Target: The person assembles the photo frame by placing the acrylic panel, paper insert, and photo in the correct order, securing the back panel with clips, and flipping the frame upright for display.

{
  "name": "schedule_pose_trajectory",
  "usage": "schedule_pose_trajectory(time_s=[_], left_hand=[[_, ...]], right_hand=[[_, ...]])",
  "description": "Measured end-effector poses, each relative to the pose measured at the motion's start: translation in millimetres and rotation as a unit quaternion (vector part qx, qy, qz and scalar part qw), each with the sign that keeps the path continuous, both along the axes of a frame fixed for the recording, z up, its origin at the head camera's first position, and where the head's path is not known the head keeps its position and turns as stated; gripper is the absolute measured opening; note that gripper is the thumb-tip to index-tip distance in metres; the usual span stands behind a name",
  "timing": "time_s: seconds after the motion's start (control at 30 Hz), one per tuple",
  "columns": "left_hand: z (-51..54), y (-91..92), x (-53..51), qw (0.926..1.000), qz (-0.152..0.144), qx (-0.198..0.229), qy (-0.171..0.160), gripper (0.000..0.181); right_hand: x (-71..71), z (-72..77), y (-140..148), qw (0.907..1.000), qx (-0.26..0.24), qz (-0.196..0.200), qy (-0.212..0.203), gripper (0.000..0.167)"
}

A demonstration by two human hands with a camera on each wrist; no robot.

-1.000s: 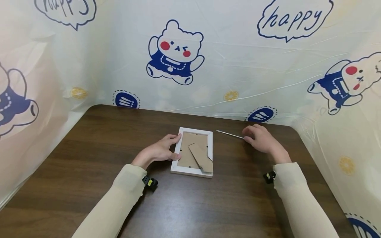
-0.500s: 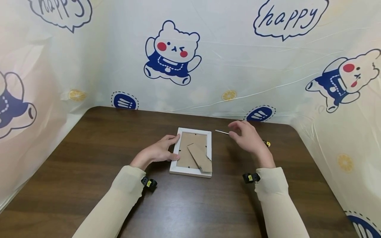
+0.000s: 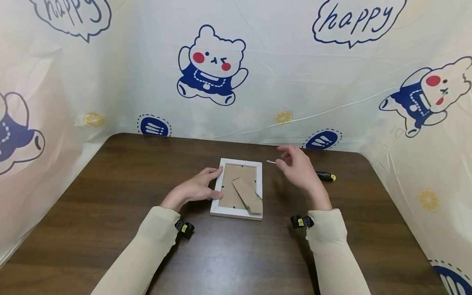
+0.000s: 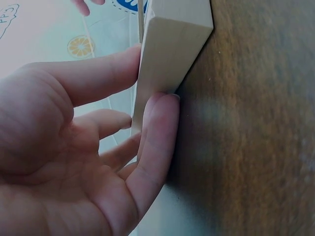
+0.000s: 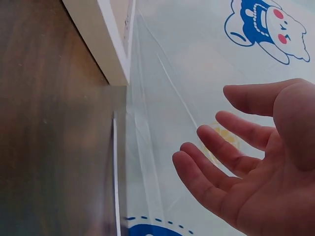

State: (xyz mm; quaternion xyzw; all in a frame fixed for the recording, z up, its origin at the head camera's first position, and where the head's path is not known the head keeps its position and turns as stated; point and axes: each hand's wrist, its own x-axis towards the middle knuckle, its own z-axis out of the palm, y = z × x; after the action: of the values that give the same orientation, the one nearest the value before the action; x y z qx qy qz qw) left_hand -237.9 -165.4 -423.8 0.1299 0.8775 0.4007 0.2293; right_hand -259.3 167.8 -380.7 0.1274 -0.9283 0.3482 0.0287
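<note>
A white photo frame (image 3: pixel 259 180) lies back side up on the table, its brown backing board (image 3: pixel 230 174) and slanted stand flap (image 3: pixel 249 196) showing. My left hand (image 3: pixel 193 186) holds the frame's left edge; in the left wrist view, the thumb and fingers touch the pale side (image 4: pixel 170 54). To the right of the frame, my right hand (image 3: pixel 298 168) hovers with loosely bent fingers and nothing in them. Under it lies a screwdriver with a black and yellow handle (image 3: pixel 326 176), its middle hidden by the hand. The right wrist view shows its thin shaft (image 5: pixel 116 172) near the frame's corner.
The dark wooden table (image 3: pixel 110 205) has rounded far corners. A pale printed curtain (image 3: pixel 280 73) with bears and lettering hangs right behind it and along both sides. Both wrists wear black camera straps, the left strap (image 3: pixel 185 228) close to the tabletop.
My right hand has moved left from beside the screwdriver's handle toward the photo frame, uncovering the handle. The left hand and the frame have stayed in place.
</note>
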Motion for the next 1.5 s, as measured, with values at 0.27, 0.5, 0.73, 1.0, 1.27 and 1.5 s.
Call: schedule_pose_trajectory(time_s=[0.27, 0.5, 0.73, 1.0, 1.27, 1.5], left_hand=[[-0.4, -2.4, 0.2, 0.9999, -0.002, -0.012, 0.007, 0.091], [-2.6, -4.3, -1.1, 0.9996, -0.009, -0.018, 0.021, 0.095], [-0.4, -1.5, -1.6, 0.9993, -0.012, -0.022, 0.028, 0.099], [1.7, 0.3, -3.0, 0.9985, -0.021, -0.032, 0.039, 0.101], [3.2, 2.9, -1.7, 0.9991, -0.009, -0.031, 0.027, 0.094], [1.7, -1.4, 8.1, 0.9987, 0.001, -0.010, 0.050, 0.082]], right_hand=[[-0.1, -4.5, -5, 0.9998, -0.009, -0.012, -0.011, 0.045], [-0.7, -9.0, -13, 0.9997, -0.003, -0.010, -0.022, 0.043], [0.3, -8.5, -15, 0.9995, -0.003, -0.018, -0.028, 0.044], [2.8, -7.3, -16, 0.9992, -0.004, -0.023, -0.033, 0.046], [2.7, -9.3, -14, 0.9988, -0.006, -0.030, -0.037, 0.046], [2.2, -12.5, -22, 0.9988, -0.020, -0.017, -0.041, 0.047]])
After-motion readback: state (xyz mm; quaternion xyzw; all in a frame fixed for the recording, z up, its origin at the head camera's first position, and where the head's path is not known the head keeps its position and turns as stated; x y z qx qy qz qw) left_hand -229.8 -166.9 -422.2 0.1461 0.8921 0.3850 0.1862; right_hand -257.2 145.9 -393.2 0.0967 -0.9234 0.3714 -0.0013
